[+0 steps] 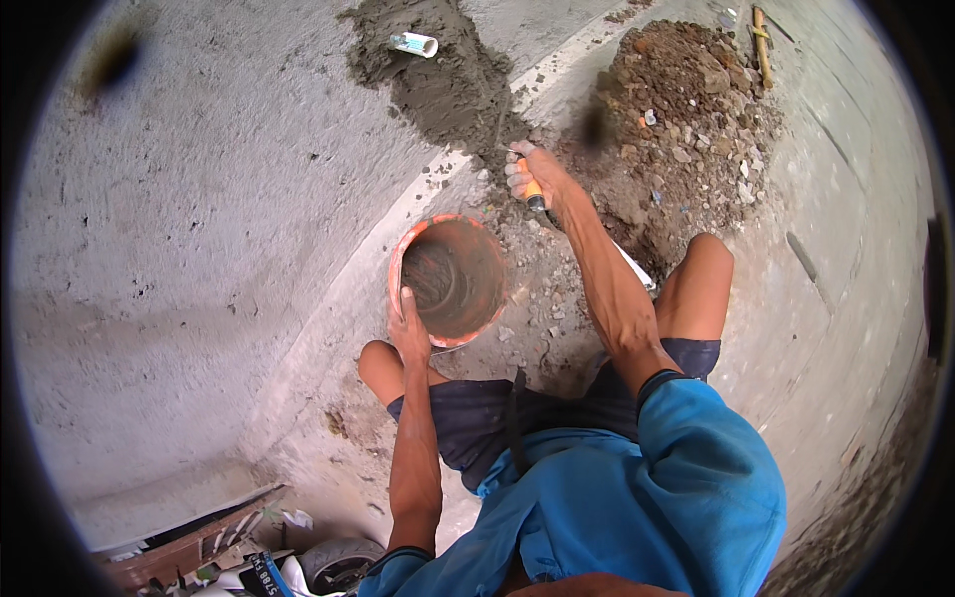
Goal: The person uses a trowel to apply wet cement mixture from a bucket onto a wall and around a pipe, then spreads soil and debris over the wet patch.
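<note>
My left hand (408, 323) grips the near left rim of an orange-red bucket (495, 261). Grey wet mortar (438, 274) coats its inside and lies at its bottom. Ahead of the bucket, my right hand (537, 171) is closed round the orange and black handle of a trowel (531, 185). The blade is hard to make out against the fresh mortar patch (438, 90) that spreads up the wall beyond the hand. From that patch sticks out a short white pipe end (414, 44) with a bluish marking.
A mound of brown soil and rubble (686, 109) rises at the far right, with a wooden stick (762, 48) beside it. A white object (635, 267) lies partly under my right forearm. At the lower left stands a parked motorbike (338, 565). The grey wall (199, 219) runs along the left.
</note>
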Demonstrator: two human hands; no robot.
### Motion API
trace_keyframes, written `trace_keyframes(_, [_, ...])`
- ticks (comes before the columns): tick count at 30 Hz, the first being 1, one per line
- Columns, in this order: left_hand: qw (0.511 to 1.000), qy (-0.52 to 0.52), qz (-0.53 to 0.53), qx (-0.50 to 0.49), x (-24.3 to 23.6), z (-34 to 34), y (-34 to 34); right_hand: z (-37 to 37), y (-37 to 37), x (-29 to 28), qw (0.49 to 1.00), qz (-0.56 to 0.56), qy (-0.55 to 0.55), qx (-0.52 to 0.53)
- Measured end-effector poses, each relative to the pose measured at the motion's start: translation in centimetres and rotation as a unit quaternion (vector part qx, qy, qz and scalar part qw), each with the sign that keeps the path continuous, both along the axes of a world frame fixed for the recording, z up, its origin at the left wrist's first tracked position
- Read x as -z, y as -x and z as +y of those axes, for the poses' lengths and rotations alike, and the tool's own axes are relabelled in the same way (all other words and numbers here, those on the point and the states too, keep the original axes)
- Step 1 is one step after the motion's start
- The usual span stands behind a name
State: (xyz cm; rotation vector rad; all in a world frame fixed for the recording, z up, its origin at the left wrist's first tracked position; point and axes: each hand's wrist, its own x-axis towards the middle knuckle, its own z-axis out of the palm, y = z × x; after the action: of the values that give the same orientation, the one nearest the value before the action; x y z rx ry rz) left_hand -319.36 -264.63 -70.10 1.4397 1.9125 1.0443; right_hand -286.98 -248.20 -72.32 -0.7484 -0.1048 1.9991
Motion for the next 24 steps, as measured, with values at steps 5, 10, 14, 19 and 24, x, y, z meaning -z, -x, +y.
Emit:
trace_keyframes(5, [0.999, -0.02, -0.005, 0.03, 0.2, 0.2, -0.3, 1.5, -0.8, -3.2, 0.991, 0.133, -0.027, -0.011])
trace_keyframes(10, [0.999, -0.005, -0.042, 0.02, 0.1, 0.0, -0.6, -0.2, 0.4, -5.9, 0.997, -0.07, -0.033, -0.001])
trace_keyframes(14, [0.998, -0.011, -0.053, 0.02, 0.4, -0.3, -0.4, -3.2, -0.4, -7.7, 0.986, -0.145, -0.079, -0.039])
trace_keyframes(19, [0.999, -0.019, -0.034, 0.03, 0.7, -0.1, -0.2, -3.0, -2.9, -5.1, 0.993, -0.1, -0.062, 0.017])
trace_keyframes(24, [0.999, -0.019, -0.03, 0.03, 1.0, 0.3, -0.5, 3.3, -3.6, -0.6, 0.994, -0.016, -0.077, 0.074])
